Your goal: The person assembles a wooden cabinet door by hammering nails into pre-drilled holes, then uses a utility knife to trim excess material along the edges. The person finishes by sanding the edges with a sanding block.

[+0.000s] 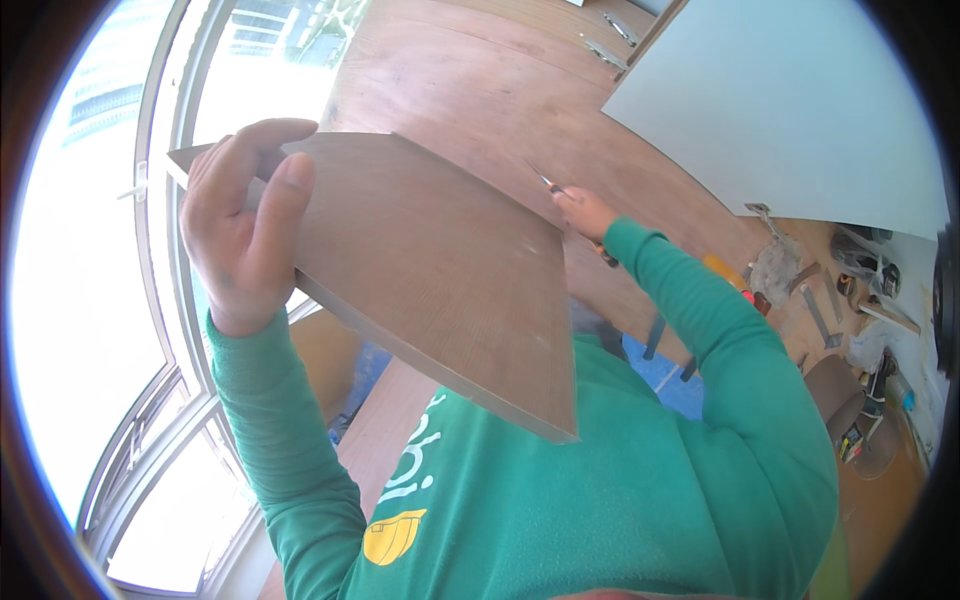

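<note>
- Left hand (240,225): at the far-left corner of a brown board (430,270), holding it up along its edge. Thumb and forefinger curved over the broad face, a clear gap between their tips; the other fingers partly hidden.
- Board: raised and tilted in front of the torso, its near corner by the green sweatshirt (620,490) — whether touching, cannot tell.
- Right hand (587,213): beyond the board's right edge, fingers closed round a slim hand tool (553,187). Pointed metal tip aimed far-left; an orange-and-black part shows below the fist. Exact kind unclear.
- Surface: broad reddish-brown wood panel (440,85) behind board and tool.
- Far right: large white panel (790,110), a metal hinge (760,210) at its near edge. More metal fittings (605,50) at the far side.
- Right side: crumpled clear plastic bag (775,268), dark angled metal piece (820,315), other items jumbled together — small, hard to name.
- Left: bright window in a pale frame (155,215).
- Near centre-right: blue patch (668,378) beside the sleeve.
</note>
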Available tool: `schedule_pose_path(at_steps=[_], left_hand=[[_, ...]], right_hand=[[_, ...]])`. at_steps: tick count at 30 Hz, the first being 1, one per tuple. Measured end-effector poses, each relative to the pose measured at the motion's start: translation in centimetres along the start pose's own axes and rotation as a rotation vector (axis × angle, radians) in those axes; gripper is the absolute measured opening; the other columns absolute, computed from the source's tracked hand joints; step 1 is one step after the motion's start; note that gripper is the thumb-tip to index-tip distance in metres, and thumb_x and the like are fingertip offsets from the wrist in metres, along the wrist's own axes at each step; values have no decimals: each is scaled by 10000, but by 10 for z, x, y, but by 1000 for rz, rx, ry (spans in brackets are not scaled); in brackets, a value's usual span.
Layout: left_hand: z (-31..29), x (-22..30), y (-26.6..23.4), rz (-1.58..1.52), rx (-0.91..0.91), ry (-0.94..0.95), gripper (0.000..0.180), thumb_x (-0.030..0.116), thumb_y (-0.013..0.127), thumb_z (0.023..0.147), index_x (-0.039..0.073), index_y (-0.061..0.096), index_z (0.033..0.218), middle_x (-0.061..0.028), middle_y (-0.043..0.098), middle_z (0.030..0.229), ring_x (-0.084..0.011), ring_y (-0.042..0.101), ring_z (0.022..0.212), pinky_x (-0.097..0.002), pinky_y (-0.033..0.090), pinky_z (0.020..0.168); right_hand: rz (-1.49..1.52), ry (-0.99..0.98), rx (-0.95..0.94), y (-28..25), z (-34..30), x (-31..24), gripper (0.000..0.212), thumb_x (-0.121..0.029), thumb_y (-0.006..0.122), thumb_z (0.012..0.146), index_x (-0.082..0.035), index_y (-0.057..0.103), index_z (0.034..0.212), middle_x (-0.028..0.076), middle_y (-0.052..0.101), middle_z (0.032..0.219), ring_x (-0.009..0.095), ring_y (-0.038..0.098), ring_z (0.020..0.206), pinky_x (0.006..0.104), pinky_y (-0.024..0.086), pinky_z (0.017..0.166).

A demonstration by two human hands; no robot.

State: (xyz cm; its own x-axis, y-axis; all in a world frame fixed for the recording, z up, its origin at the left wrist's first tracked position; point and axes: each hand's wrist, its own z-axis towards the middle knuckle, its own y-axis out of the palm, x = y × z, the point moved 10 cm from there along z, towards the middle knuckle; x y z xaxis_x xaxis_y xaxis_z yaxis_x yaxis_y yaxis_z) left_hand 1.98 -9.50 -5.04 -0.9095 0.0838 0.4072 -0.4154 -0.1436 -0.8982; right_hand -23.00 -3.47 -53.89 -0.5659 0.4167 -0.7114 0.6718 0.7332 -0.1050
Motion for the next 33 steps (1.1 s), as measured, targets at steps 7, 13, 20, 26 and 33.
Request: schedule_pose_path(at_steps=[7,13,20,26,33], left_hand=[[-4,2,-5,62,8,63,345,315,652,867,10,760,989,-85,650,753,-212,598,747,-369,457,774],[-1,7,-5,65,-10,158,333,296,659,837,12,757,979,-63,614,671,-190,577,655,-358,437,731],[8,12,0,26,-6,197,306,255,656,823,3,751,970,-68,600,646,-187,568,619,-344,428,687],[8,12,-2,20,14,205,315,250,661,808,-1,753,974,-73,601,650,-186,570,622,-341,429,644],[9,11,0,0,1,243,303,237,667,794,4,755,966,-52,563,617,-169,520,566,-343,394,591]], right_hand=[[-302,-322,-33,62,120,-158,456,-376,416,1082,-38,645,1286,223,680,1269,424,624,1188,504,465,1034],[-412,-322,-55,102,166,-196,424,-332,429,1070,-44,644,1295,229,678,1271,415,626,1189,500,463,1041],[-422,-293,-84,111,180,-198,436,-345,421,1072,-45,657,1284,224,677,1279,414,621,1201,500,457,1053],[-462,-349,-98,115,181,-207,453,-355,432,1064,-31,670,1273,235,674,1284,420,625,1197,503,457,1055],[-507,-285,-100,106,170,-179,460,-359,471,1045,-1,708,1212,260,679,1263,438,644,1163,518,478,1027]])
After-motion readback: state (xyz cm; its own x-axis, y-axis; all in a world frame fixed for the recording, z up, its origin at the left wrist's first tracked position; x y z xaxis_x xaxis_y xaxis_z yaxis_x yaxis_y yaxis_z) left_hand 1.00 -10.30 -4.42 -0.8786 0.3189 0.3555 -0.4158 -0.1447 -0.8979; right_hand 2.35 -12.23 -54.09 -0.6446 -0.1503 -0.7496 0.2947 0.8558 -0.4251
